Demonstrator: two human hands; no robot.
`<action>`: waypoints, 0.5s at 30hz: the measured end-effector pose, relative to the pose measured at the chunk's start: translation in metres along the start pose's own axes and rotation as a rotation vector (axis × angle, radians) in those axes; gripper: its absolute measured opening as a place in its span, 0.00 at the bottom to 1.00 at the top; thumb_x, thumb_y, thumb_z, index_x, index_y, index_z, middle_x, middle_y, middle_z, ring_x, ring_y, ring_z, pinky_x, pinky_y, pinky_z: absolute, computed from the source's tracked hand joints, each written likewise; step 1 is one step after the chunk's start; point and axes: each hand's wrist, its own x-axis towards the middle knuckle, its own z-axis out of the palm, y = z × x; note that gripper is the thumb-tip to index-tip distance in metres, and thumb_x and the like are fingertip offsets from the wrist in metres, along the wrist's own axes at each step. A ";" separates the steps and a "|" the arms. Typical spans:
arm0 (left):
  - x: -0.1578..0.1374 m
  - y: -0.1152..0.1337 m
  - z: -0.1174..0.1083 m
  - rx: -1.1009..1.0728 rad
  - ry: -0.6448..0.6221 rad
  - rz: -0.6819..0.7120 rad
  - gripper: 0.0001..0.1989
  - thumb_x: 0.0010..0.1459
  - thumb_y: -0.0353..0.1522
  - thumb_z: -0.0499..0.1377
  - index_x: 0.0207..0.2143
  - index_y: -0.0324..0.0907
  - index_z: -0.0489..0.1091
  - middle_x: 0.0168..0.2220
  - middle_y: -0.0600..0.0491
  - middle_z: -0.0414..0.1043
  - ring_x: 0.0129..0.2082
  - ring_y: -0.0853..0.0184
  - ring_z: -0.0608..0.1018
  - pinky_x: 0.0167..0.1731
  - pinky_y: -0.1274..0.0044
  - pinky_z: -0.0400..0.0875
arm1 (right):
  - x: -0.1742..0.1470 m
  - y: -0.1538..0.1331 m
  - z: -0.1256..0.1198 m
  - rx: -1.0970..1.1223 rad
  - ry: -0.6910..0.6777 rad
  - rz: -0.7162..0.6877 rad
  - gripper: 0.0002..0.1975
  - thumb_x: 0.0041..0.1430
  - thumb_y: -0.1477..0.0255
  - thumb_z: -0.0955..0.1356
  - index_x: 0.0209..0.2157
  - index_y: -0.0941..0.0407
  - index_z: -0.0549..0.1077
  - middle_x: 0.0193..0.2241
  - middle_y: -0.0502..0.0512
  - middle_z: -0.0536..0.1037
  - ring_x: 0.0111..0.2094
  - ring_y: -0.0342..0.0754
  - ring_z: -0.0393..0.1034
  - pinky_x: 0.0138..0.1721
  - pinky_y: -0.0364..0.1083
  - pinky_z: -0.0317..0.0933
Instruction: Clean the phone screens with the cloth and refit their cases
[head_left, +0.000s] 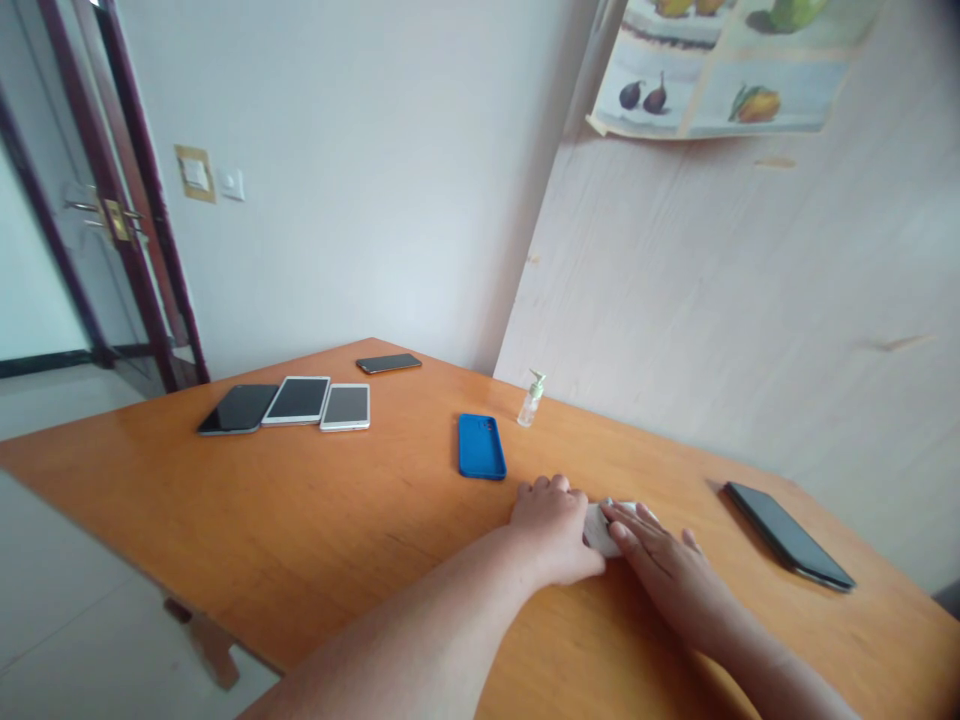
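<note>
My left hand (pixel 555 530) is closed on the table, its fingers curled at the left end of a whitish, crumpled piece that looks like a tissue (pixel 598 532). Whatever lies inside its grip is hidden. My right hand (pixel 667 565) presses down on the tissue from the right, fingers fairly straight and close together. Anything flat under the tissue is covered by both hands. Just beyond my left hand lies a blue phone case (pixel 481 447), hollow side up. Behind that stands a small clear pump bottle (pixel 529 400) with a pale green top.
A black tablet-like device (pixel 238 409), a white-framed one (pixel 298 400) and a white phone (pixel 346 407) lie at the left. A dark phone (pixel 388 363) rests near the back corner. Another dark device (pixel 787 535) lies right. A board (pixel 720 300) leans behind the wooden table (pixel 322 510).
</note>
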 end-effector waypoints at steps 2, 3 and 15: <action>0.000 0.000 0.000 0.005 0.003 0.001 0.23 0.44 0.47 0.59 0.40 0.44 0.71 0.46 0.45 0.69 0.45 0.53 0.72 0.43 0.64 0.68 | 0.003 0.009 0.000 -0.020 0.025 0.078 0.29 0.66 0.51 0.50 0.62 0.45 0.62 0.65 0.51 0.59 0.68 0.61 0.42 0.61 0.75 0.33; 0.000 0.000 0.000 0.005 0.004 0.004 0.23 0.43 0.47 0.60 0.40 0.44 0.71 0.46 0.45 0.69 0.45 0.53 0.72 0.43 0.64 0.68 | 0.004 0.010 0.000 -0.024 0.030 0.089 0.29 0.66 0.51 0.50 0.62 0.45 0.61 0.65 0.51 0.59 0.68 0.61 0.42 0.60 0.76 0.33; 0.000 0.000 0.001 -0.002 0.017 0.000 0.21 0.46 0.47 0.58 0.38 0.44 0.69 0.45 0.45 0.69 0.45 0.52 0.72 0.43 0.62 0.68 | 0.004 -0.008 0.000 -0.001 0.000 0.011 0.29 0.66 0.51 0.50 0.62 0.45 0.63 0.65 0.50 0.59 0.68 0.59 0.43 0.62 0.73 0.33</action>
